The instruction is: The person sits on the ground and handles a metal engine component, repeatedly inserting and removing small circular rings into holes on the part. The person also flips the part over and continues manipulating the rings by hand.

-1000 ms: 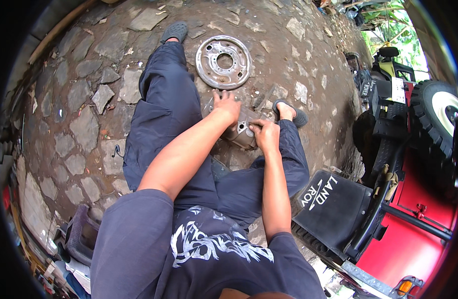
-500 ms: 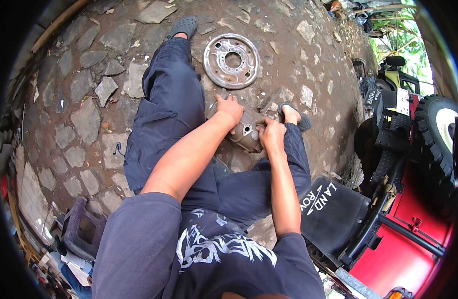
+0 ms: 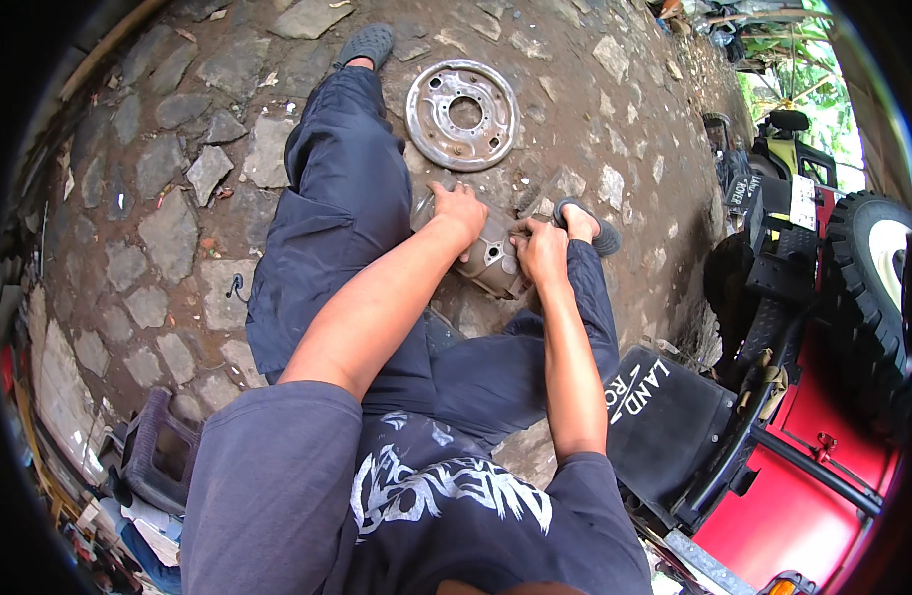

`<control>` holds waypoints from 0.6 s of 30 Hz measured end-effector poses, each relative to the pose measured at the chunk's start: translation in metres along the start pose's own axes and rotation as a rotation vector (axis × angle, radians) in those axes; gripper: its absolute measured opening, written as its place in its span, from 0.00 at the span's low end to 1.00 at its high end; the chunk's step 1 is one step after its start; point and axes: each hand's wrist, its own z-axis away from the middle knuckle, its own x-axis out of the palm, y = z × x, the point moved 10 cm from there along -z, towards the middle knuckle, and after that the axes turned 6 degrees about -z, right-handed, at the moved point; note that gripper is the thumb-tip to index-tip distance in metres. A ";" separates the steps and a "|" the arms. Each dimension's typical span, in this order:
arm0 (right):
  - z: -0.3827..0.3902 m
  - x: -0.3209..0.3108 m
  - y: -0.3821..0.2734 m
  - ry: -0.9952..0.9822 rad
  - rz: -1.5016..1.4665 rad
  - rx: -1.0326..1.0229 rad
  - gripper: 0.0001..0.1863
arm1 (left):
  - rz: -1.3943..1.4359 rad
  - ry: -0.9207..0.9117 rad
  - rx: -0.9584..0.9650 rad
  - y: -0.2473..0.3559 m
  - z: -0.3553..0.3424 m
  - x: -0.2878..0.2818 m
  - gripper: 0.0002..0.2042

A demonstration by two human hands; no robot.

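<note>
A dull grey-brown metal drum (image 3: 491, 270), round-sided with a dark hole in its face, stands tilted on the ground between my legs. My left hand (image 3: 460, 215) grips its upper left part, fingers over the top and thumb on the near face. At the drum's right side my right hand (image 3: 542, 251) is closed, its fingertips curled against the metal. Whether a small thing is pinched in those fingers is hidden. Beyond the drum, a round, worn metal plate (image 3: 439, 132) with a central hole and smaller holes lies flat.
Uneven stones set in dirt form the ground (image 3: 169, 238). A dark plastic stool (image 3: 139, 451) stands at lower left. Along the right is a red vehicle (image 3: 773, 486) with a large tyre (image 3: 867, 268) and a black mud flap (image 3: 664, 407). A small dark hook-shaped piece (image 3: 236, 287) lies left of my leg.
The drum has tipped or turned slightly under my hands. My right hand has shifted a little upward along its side, while my left keeps nearly the same place.
</note>
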 end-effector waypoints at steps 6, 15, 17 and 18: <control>0.016 -0.002 -0.002 -0.001 -0.114 0.079 0.12 | -0.041 0.006 -0.009 -0.004 -0.005 0.005 0.54; 0.014 -0.001 -0.004 -0.032 -0.164 0.120 0.16 | -0.031 0.003 -0.008 -0.003 -0.006 0.007 0.53; 0.014 -0.002 0.000 0.019 -0.207 0.106 0.15 | -0.058 0.016 -0.013 -0.002 -0.010 0.009 0.55; 0.009 -0.002 0.002 0.042 -0.231 0.104 0.15 | -0.067 0.012 -0.014 -0.002 -0.009 0.008 0.55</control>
